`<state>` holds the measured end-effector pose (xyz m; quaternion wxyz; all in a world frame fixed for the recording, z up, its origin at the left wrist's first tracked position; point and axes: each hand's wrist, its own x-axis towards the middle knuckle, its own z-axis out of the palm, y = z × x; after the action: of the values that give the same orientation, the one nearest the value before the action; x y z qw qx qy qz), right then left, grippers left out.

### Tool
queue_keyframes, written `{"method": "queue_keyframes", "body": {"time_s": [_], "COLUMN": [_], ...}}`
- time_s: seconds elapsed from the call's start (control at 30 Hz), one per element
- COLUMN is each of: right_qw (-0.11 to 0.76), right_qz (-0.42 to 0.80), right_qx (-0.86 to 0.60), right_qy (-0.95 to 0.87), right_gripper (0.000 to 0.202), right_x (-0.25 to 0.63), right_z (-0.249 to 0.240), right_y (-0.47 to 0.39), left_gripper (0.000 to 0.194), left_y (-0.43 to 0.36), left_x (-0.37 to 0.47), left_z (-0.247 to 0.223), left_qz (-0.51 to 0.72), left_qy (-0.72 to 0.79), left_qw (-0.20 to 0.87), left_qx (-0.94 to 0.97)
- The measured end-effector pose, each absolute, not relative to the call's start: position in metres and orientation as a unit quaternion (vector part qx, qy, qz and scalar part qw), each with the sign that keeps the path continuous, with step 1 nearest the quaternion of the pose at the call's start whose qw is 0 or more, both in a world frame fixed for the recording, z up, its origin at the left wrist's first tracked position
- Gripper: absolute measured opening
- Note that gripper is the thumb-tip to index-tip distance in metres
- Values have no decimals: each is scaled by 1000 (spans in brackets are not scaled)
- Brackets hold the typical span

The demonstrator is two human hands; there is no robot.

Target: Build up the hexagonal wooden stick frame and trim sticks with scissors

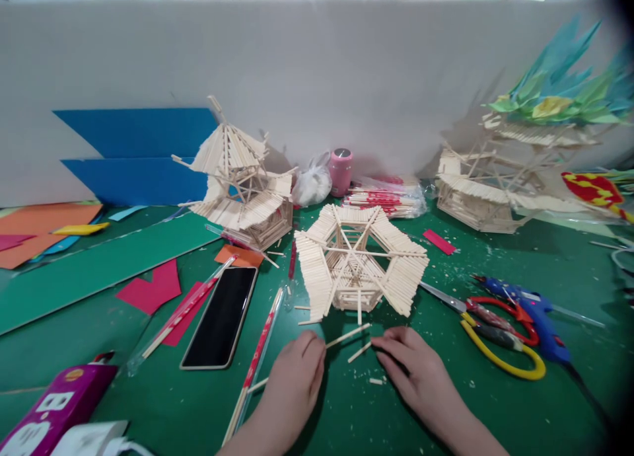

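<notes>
My left hand point(296, 380) is closed around a thin wooden stick point(349, 335), whose far end points up and right. Between the fingertips of my right hand point(416, 370) is a short piece of stick point(360, 351), held close to the longer one. Just beyond both hands stands a six-sided pavilion model point(359, 261) built from sticks. Roof panels cover some of its sides, while others show bare ribs and an open inside. A small offcut point(376, 381) lies on the table by my right hand.
Scissors point(488, 327) and a blue glue gun point(532, 310) lie right; a phone point(220, 317) and packaged chopsticks point(257, 357) lie left. Finished-looking stick pavilions point(242, 185) stand behind, near a pink container point(341, 172). A purple power strip point(62, 403) occupies the front left.
</notes>
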<state>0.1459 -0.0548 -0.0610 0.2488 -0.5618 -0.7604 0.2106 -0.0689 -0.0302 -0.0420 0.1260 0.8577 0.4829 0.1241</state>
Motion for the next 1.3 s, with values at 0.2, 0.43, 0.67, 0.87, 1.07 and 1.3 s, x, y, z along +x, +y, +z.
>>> {"method": "queue_keyframes", "body": {"time_s": [0.2, 0.43, 0.67, 0.87, 1.07, 1.3], "right_qw": [191, 137, 199, 419, 516, 503], "right_qz": [202, 216, 342, 530, 673, 704], "right_qx": [-522, -481, -458, -539, -432, -441], "right_qy": [-806, -839, -796, -503, -306, -237], "right_gripper": [18, 16, 16, 18, 15, 23], "right_x": [137, 140, 140, 128, 109, 104], "right_z": [-55, -47, -30, -38, -39, -37], "right_y": [-38, -39, -46, -47, -45, -42], "left_gripper": [20, 19, 21, 28, 33, 28], "left_y": [-23, -33, -42, -37, -33, -36], "left_x": [-61, -58, -33, -19, -4, -4], "left_z": [-57, -45, -29, -21, -26, -23], "left_qz": [112, 156, 133, 229, 337, 370], "left_qy": [494, 473, 405, 474, 398, 378], "left_qw": [74, 64, 226, 675, 802, 811], "left_qx": [859, 865, 876, 517, 290, 248]}}
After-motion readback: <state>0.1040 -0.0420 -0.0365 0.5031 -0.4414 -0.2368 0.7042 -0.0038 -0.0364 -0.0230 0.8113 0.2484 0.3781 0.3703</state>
